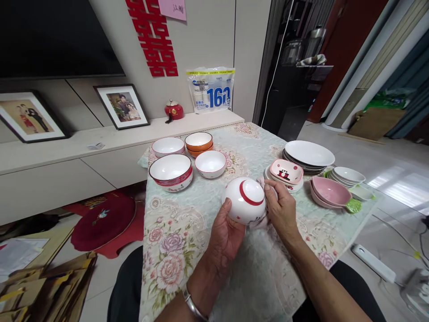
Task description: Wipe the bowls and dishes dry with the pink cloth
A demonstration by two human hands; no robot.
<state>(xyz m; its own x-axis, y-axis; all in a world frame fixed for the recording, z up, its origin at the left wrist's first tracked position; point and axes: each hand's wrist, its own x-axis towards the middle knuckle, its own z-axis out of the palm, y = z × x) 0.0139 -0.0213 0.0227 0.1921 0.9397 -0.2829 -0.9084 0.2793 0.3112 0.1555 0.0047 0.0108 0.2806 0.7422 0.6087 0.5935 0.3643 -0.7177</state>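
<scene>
A white bowl [234, 201] with a red ring round its foot is held tilted above the table, its underside facing me. My left hand [225, 232] grips it from below, thumb on the outer wall. In my right hand [280, 208] is a pale pink cloth [263, 220], pressed against the bowl's right side; part of the cloth is hidden behind the bowl. Just beyond, to the left, stands a small white bowl [211, 163] with a thin red rim. Behind my right hand lies a pink cat-print dish [286, 171] on other small plates.
More bowls stand at the left: a red-patterned stack [170, 172], a pink-rimmed bowl [168, 146] and orange bowls [199, 143]. At the right are stacked plates [310, 154], pink leaf-shaped bowls [331, 192] and small white-green dishes [349, 175]. A flowered cloth covers the table [177, 241].
</scene>
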